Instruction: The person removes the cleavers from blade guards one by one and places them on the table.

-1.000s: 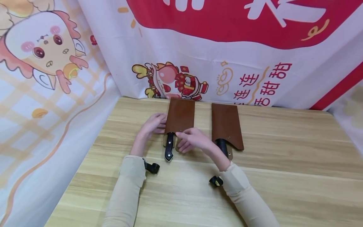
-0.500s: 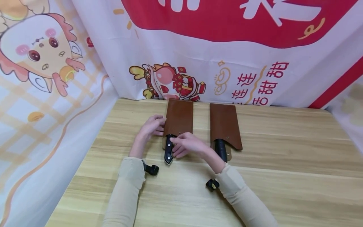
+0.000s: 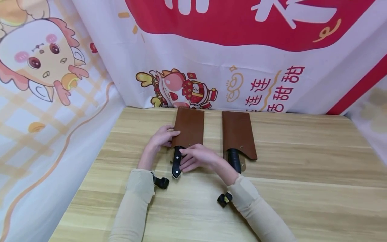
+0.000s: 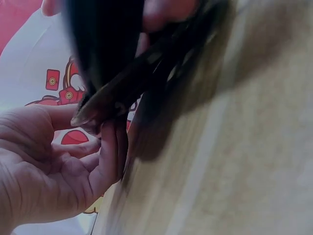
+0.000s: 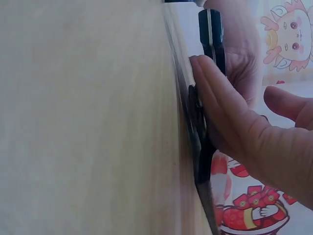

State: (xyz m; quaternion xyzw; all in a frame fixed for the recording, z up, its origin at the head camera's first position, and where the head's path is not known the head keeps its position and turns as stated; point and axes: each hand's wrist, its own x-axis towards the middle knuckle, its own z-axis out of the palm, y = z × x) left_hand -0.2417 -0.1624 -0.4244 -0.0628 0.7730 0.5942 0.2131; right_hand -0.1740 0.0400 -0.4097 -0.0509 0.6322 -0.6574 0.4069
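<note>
A brown sheath (image 3: 191, 127) lies toward the back of the table, a cleaver's black riveted handle (image 3: 176, 164) sticking out of its near end. My left hand (image 3: 160, 137) grips the sheath's left edge, thumb on top and fingers curled beneath in the left wrist view. From the right, my right hand (image 3: 199, 157) reaches to the handle. In the right wrist view its straight fingers (image 5: 220, 93) lie on the table side of the handle, and the thumb stands apart. The blade is hidden in the sheath.
Right of my hands lies a second brown sheath (image 3: 237, 131) with a ribbed black handle (image 3: 233, 160) at its near end. A printed cloth (image 3: 181, 50) hangs behind the wooden table (image 3: 193, 208), and another patterned cloth (image 3: 60, 134) borders the left side.
My right hand has shifted left and nearer, from the sheath's mouth to the handle. My left thumb has come over the sheath's edge. The handle has moved slightly nearer.
</note>
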